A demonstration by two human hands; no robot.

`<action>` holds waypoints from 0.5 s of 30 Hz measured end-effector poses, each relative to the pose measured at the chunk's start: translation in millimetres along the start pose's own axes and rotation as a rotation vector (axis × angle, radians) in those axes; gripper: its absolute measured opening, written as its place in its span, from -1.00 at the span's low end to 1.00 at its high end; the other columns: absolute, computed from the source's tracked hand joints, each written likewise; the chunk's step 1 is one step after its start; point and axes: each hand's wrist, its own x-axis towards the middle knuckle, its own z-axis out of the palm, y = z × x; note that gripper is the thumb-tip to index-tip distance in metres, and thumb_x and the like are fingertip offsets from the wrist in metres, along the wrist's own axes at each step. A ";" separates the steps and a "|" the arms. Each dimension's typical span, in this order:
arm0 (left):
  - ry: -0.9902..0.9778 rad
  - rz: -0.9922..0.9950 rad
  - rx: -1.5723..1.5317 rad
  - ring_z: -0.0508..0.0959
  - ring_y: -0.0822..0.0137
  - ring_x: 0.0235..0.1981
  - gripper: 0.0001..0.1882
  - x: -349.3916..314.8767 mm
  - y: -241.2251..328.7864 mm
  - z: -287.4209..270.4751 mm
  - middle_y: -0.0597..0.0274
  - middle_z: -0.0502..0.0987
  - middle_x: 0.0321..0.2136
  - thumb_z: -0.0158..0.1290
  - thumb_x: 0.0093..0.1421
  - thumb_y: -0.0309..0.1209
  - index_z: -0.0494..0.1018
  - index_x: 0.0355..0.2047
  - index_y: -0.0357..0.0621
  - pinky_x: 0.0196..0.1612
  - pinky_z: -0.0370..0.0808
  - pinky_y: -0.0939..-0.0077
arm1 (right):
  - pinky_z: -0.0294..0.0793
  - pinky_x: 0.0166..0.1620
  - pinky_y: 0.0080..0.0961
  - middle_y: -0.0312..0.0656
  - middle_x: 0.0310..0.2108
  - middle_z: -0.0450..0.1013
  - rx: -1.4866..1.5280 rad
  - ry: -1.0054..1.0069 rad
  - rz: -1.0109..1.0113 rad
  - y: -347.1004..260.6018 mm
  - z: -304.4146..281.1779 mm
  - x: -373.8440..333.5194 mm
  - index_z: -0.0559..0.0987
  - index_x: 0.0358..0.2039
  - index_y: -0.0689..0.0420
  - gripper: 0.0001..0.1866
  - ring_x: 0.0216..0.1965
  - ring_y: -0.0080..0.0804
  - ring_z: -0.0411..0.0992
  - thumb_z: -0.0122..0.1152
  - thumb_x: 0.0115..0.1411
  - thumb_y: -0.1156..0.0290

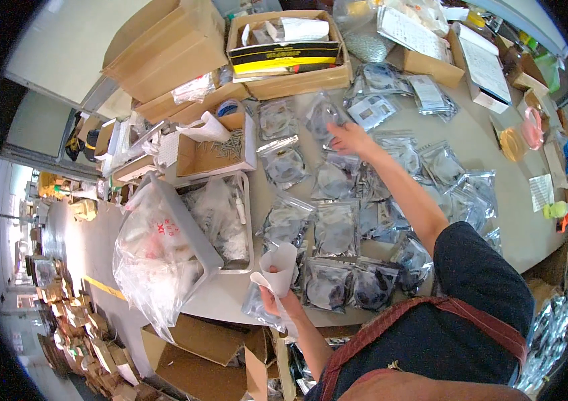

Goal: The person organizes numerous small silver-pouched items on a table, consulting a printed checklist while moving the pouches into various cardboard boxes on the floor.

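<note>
My left hand [272, 302] is closed around a curled white roll of sheet or label backing [280, 262] near the table's front edge. The roll's hollow end faces up, and a loose strip hangs beside my fingers. Far out over the table, my right hand [351, 139] has its fingers stretched apart, over the lower edge of a silver-and-clear bag [323, 112]. What lies under those fingertips is too small to make out. Similar flat bags with dark, round coiled contents lie in rows around it, including one bag [282, 162] to its lower left and another [337, 227] nearer me.
A grey tray [252, 230] with clear plastic bags stands at the left. Behind it, a cardboard box [247, 150] holds screws. Further back is an open carton [337, 77] of packets. Papers [484, 67] and a pink tape roll [532, 127] lie at the right. Cartons [197, 364] sit below the front edge.
</note>
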 end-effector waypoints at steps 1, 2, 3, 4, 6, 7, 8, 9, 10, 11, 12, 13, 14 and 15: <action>-0.010 0.009 0.026 0.57 0.31 -0.21 -0.73 -0.8 -0.4 -1.2 0.05 0.60 -0.19 0.14 0.29 -0.46 0.52 -0.10 -0.47 -0.08 0.57 0.33 | 0.58 -0.23 -0.02 0.22 -0.32 0.55 -0.232 -0.040 -0.085 0.2 -9.6 -8.0 0.49 -0.09 0.30 -0.33 -0.31 0.12 0.58 0.27 0.12 -0.11; -0.020 0.019 0.051 0.57 0.32 -0.21 -0.72 -1.2 -1.2 -2.4 0.06 0.60 -0.20 0.16 0.29 -0.46 0.53 -0.09 -0.47 -0.08 0.56 0.34 | 0.58 -0.21 -0.01 0.20 -0.30 0.56 -0.465 -0.084 -0.168 1.0 -16.6 -13.7 0.51 -0.09 0.27 -0.35 -0.29 0.10 0.58 0.26 0.12 -0.11; -0.033 0.011 0.046 0.56 0.33 -0.21 -0.72 -3.9 0.5 -7.3 0.07 0.60 -0.20 0.16 0.28 -0.46 0.53 -0.09 -0.47 -0.08 0.56 0.36 | 0.55 -0.12 -0.01 0.16 -0.34 0.56 -0.650 0.065 -0.289 7.1 -18.7 -12.3 0.53 -0.06 0.18 -0.39 -0.19 0.03 0.58 0.24 0.11 -0.10; -0.046 0.007 0.038 0.56 0.34 -0.22 -0.71 -4.8 3.7 -10.9 0.08 0.60 -0.21 0.17 0.28 -0.46 0.53 -0.10 -0.47 -0.09 0.56 0.37 | 0.54 -0.09 -0.01 0.17 -0.29 0.56 -0.695 0.149 -0.262 5.9 -26.0 -10.2 0.51 -0.03 0.18 -0.37 -0.16 0.04 0.57 0.25 0.10 -0.11; -0.080 0.117 0.309 0.56 0.33 -0.20 -0.68 -2.2 -4.8 -20.9 0.09 0.59 -0.19 0.12 0.32 -0.41 0.51 -0.07 -0.50 -0.10 0.55 0.38 | 0.52 -0.04 0.00 0.18 -0.21 0.56 -0.779 0.322 -0.211 -0.3 -47.7 1.6 0.48 0.01 0.20 -0.32 -0.11 0.07 0.56 0.28 0.08 -0.11; -0.077 0.146 0.321 0.56 0.31 -0.18 -0.66 -2.7 -8.2 -21.5 0.08 0.59 -0.19 0.08 0.35 -0.38 0.50 -0.06 -0.50 -0.08 0.54 0.36 | 0.58 -0.14 -0.14 0.17 -0.17 0.55 -0.864 0.469 -0.268 10.3 -52.8 16.4 0.40 0.09 0.24 -0.21 -0.24 0.09 0.57 0.36 0.04 -0.10; -0.069 0.178 0.334 0.56 0.29 -0.17 -0.63 -2.0 -9.8 -22.0 0.07 0.58 -0.18 0.04 0.38 -0.34 0.49 -0.04 -0.51 -0.06 0.54 0.34 | 0.57 -0.10 -0.11 0.16 -0.12 0.52 -0.997 0.525 -0.258 18.7 -49.7 22.5 0.33 0.15 0.24 -0.15 -0.20 0.11 0.56 0.37 0.03 -0.10; -0.108 0.141 0.319 0.56 0.26 -0.14 -0.59 0.2 -9.6 -22.6 0.05 0.57 -0.16 -0.02 0.40 -0.30 0.46 -0.01 -0.51 -0.02 0.52 0.30 | 0.56 -0.06 -0.08 0.15 -0.07 0.50 -1.133 0.585 -0.240 23.8 -49.3 25.1 0.27 0.20 0.24 -0.09 -0.16 0.13 0.55 0.38 0.02 -0.11; -0.147 0.105 0.303 0.56 0.23 -0.12 -0.56 3.0 -8.8 -23.7 0.03 0.57 -0.14 -0.07 0.43 -0.26 0.44 0.03 -0.50 0.01 0.51 0.27 | 0.55 -0.03 -0.05 0.14 -0.02 0.48 -1.268 0.644 -0.219 28.4 -50.7 28.3 0.21 0.26 0.24 -0.02 -0.12 0.15 0.54 0.39 0.01 -0.11; -0.141 0.056 0.238 0.56 0.23 -0.12 -0.57 3.3 -8.5 -27.9 0.03 0.56 -0.13 -0.07 0.42 -0.28 0.43 0.04 -0.48 0.01 0.51 0.27 | 0.56 -0.06 -0.07 0.15 -0.02 0.48 -1.260 0.581 -0.227 24.8 -48.7 31.6 0.17 0.29 0.23 0.00 -0.09 0.15 0.52 0.40 0.01 -0.09; -0.135 0.009 0.171 0.55 0.23 -0.12 -0.58 5.0 -8.3 -31.5 0.03 0.56 -0.12 -0.07 0.41 -0.30 0.43 0.05 -0.47 0.01 0.51 0.27 | 0.58 -0.08 -0.10 0.16 -0.02 0.48 -1.249 0.521 -0.232 20.8 -47.2 35.3 0.13 0.33 0.22 0.03 -0.06 0.15 0.51 0.40 0.01 -0.08; -0.108 -0.059 0.051 0.56 0.26 -0.14 -0.63 5.5 -10.8 -34.1 0.05 0.57 -0.13 -0.02 0.37 -0.38 0.44 0.05 -0.44 -0.03 0.53 0.32 | 0.59 -0.10 -0.11 0.18 -0.02 0.49 -1.179 0.401 -0.222 16.3 -56.3 41.1 0.12 0.33 0.23 0.02 -0.06 0.15 0.50 0.37 0.03 -0.08; -0.139 -0.065 -0.006 0.56 0.27 -0.15 -0.65 7.1 -12.3 -37.3 0.06 0.57 -0.13 0.00 0.35 -0.43 0.44 0.06 -0.43 -0.05 0.53 0.34 | 0.60 -0.11 -0.12 0.19 -0.02 0.49 -1.106 0.284 -0.209 12.8 -64.5 45.3 0.11 0.34 0.24 0.01 -0.05 0.15 0.50 0.35 0.05 -0.08; -0.171 -0.074 -0.065 0.56 0.28 -0.17 -0.66 8.8 -14.6 -39.0 0.06 0.57 -0.13 0.03 0.32 -0.48 0.44 0.06 -0.42 -0.07 0.54 0.36 | 0.59 -0.16 -0.10 0.24 -0.16 0.54 -1.123 0.306 -0.347 13.5 -73.3 44.4 0.19 0.26 0.34 -0.11 -0.17 0.17 0.53 0.23 0.13 -0.05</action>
